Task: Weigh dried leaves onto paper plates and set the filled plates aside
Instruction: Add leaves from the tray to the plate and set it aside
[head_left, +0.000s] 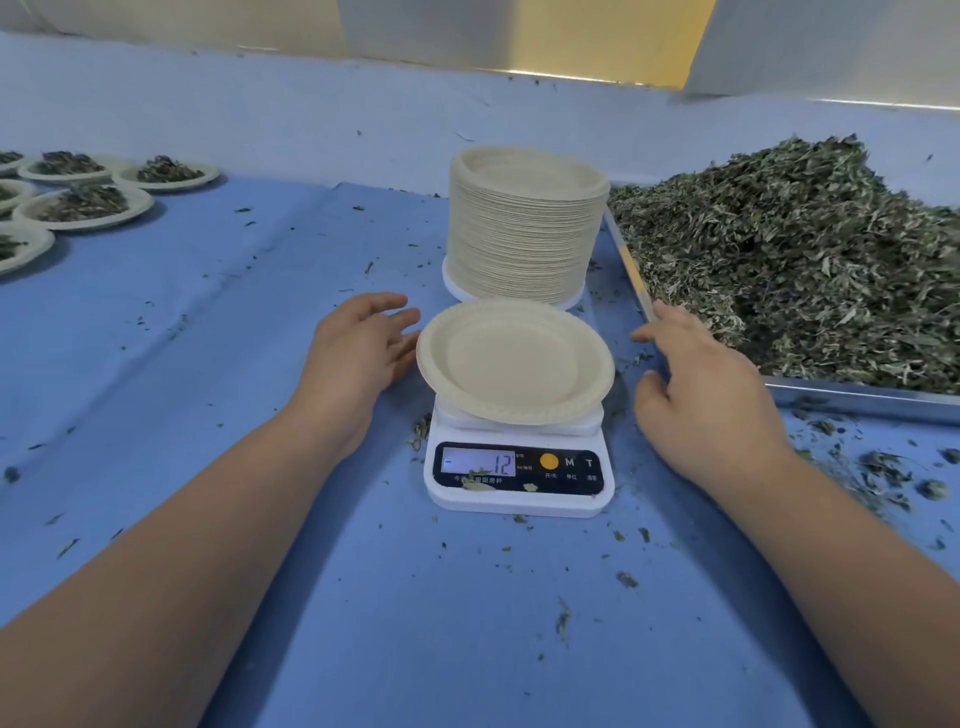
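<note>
A blue-covered bench (208, 364) carries a scale (519, 499) with an empty paper plate (514, 361) on it, dried leaves (805, 249) heaped in a tray (852, 397) at right, and filled plates (85, 208) far left. With the display reading 12, zeroing first, then adding leaves in small pinches, seems wise. Both hands are open and empty: the left hand (358, 348) just beside the plate, the right hand (711, 395) near the tray's edge.

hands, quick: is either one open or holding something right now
Left hand: open, holds nothing, beside the empty plate on the scale.
Right hand: open, holds nothing, by the tray.
</note>
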